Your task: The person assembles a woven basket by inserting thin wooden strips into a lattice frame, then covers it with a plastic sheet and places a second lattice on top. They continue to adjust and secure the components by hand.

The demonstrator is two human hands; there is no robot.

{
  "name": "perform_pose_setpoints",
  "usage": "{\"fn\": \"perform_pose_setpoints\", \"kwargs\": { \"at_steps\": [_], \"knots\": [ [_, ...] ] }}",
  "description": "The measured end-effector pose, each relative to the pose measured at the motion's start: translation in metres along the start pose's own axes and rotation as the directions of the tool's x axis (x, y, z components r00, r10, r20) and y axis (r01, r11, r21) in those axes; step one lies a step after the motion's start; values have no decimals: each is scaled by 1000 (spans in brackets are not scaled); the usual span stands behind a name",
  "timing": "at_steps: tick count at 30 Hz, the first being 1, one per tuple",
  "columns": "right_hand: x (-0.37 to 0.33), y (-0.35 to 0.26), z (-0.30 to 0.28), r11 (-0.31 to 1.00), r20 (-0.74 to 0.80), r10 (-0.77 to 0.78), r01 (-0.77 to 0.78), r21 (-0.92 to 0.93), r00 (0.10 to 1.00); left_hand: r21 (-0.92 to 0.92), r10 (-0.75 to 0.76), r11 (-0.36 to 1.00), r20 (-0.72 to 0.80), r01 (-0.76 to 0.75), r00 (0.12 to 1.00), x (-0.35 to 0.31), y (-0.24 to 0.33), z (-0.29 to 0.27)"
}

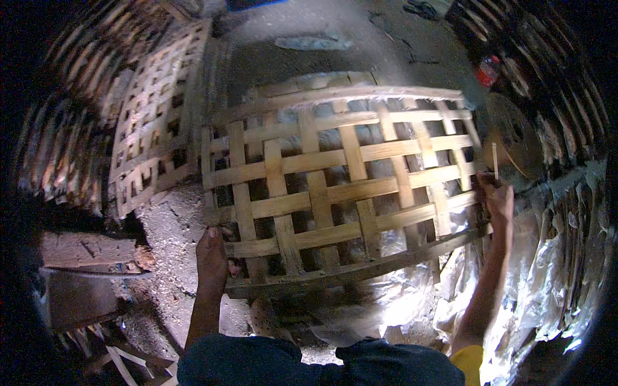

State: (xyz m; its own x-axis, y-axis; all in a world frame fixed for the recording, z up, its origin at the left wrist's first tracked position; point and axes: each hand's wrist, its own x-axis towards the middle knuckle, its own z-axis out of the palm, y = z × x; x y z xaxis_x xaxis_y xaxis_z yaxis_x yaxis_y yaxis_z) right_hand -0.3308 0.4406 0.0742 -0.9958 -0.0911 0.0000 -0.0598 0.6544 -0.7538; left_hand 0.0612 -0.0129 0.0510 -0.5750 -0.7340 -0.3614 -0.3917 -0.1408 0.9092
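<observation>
A flat lattice panel (pixel 327 193) woven from pale wooden or bamboo strips spans the middle of the view, tilted in front of me. My left hand (pixel 212 257) is closed round its left edge near the lower corner, with fingertips showing through the gaps. At the panel's right edge my right hand (pixel 497 196) grips the frame, its fingers curled. A thin pale stick (pixel 494 159) rises upright from beside the right-hand fingers; whether it is held cannot be told. A dark rail runs along the panel's near edge.
Another woven lattice panel (pixel 154 122) leans at the left wall. Crumpled clear plastic sheeting (pixel 515 302) covers the lower right. A wooden block (pixel 90 251) and loose strips (pixel 120 365) lie at lower left. A red object (pixel 489 71) sits by the corrugated right wall (pixel 553 96).
</observation>
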Motion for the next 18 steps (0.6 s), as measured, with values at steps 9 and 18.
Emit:
{"fn": "perform_pose_setpoints", "kwargs": {
  "at_steps": [9,18],
  "knots": [
    [54,-134,-105,874,-440,-319,440,206,840,110,684,726,-8,-679,729,105,171,2],
    [-55,-190,-105,708,-661,-476,699,104,580,-153,715,678,-88,-719,693,212,140,6]
  ]
}}
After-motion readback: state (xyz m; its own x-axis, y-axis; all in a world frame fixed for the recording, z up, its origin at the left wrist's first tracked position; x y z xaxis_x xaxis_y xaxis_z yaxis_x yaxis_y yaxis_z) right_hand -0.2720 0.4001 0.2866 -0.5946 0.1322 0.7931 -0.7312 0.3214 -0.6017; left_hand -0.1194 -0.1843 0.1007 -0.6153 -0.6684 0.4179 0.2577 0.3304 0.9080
